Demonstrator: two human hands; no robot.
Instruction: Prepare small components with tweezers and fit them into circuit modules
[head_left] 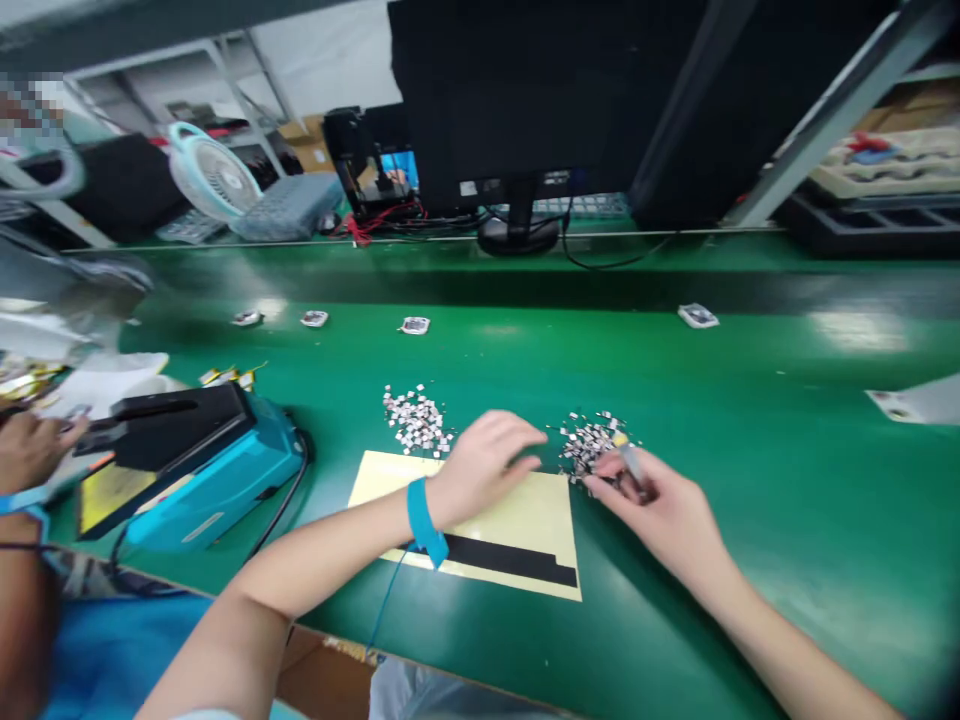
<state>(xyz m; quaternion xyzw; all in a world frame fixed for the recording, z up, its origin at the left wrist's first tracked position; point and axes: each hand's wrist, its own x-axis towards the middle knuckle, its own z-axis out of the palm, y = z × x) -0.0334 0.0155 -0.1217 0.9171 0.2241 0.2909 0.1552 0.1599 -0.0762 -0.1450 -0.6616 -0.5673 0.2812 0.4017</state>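
Small metal-and-white chips (589, 445), heaped loosely just ahead of the fingertips of the right hand (660, 520), the nearer hand, fingers pinching a slim pen-like tool (632, 462); left hand (480, 465), fingers loosely curled, beside a second heap (416, 420), above a yellow sheet (536, 530).

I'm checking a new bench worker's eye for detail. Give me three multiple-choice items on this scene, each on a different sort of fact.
1. Where is the blue wrist strap?
A. Left wrist
B. Right wrist
C. Lying on the bench

2. How many heaps of small pieces lie on the green bench?
A. One
B. Two
C. Four

3. What is the right hand doing?
A. Pinching a slim yellow-tipped tool
B. Lying open and flat
C. Gripping the strap

Answers:
1. A, it circles the wrist of the left hand.
2. B, two separate heaps lie side by side.
3. A, the fingers close on the tool.
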